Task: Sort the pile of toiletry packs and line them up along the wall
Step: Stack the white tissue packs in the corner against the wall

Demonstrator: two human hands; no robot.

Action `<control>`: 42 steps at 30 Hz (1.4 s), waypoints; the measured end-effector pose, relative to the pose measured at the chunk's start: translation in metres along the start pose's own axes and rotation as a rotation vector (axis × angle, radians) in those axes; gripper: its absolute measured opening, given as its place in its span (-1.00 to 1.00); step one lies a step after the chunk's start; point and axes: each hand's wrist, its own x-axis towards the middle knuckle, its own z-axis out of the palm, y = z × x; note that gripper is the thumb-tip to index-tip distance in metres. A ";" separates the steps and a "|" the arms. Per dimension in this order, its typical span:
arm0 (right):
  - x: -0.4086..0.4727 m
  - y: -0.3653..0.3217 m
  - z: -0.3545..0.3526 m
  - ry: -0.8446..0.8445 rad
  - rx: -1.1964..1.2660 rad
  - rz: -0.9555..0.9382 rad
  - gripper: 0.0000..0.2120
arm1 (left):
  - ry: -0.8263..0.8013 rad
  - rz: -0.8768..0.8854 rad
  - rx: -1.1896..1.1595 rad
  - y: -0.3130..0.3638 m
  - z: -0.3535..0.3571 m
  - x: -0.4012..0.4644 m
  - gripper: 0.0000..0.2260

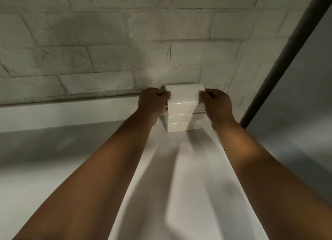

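Toiletry packs (185,108): white stack, plastic-wrapped, sitting on the white surface (53,117) at the far side, against the brick wall (107,51). I see my left hand (152,103) with fingers curled on the stack's left side, right hand (215,105) pinching its right side. Dark pole (287,56) far right.

Both forearms are bare to the hands (152,103), with no sleeves or jewellery

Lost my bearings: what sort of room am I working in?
Probably a storeroom or utility corner: painted brick wall, plain white surface, dark pipe. Both hands hold a wrapped pack at the wall.
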 end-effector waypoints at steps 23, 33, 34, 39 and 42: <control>-0.103 -0.036 0.012 0.090 -0.275 -0.453 -0.66 | 0.128 0.186 0.462 -0.006 -0.049 -0.075 -0.65; -0.234 -0.044 0.065 -0.351 -0.388 -0.345 -0.62 | 0.011 0.362 0.656 -0.058 -0.164 -0.179 -0.62; -0.245 -0.045 0.073 -0.396 -0.411 -0.353 -0.61 | -0.024 0.341 0.668 -0.063 -0.183 -0.189 -0.61; -0.297 -0.056 0.115 -0.549 -0.527 -0.427 -0.57 | -0.128 0.282 0.751 -0.084 -0.275 -0.232 -0.55; -0.326 -0.069 0.144 -0.616 -0.571 -0.476 -0.54 | -0.119 0.291 0.800 -0.095 -0.325 -0.251 -0.55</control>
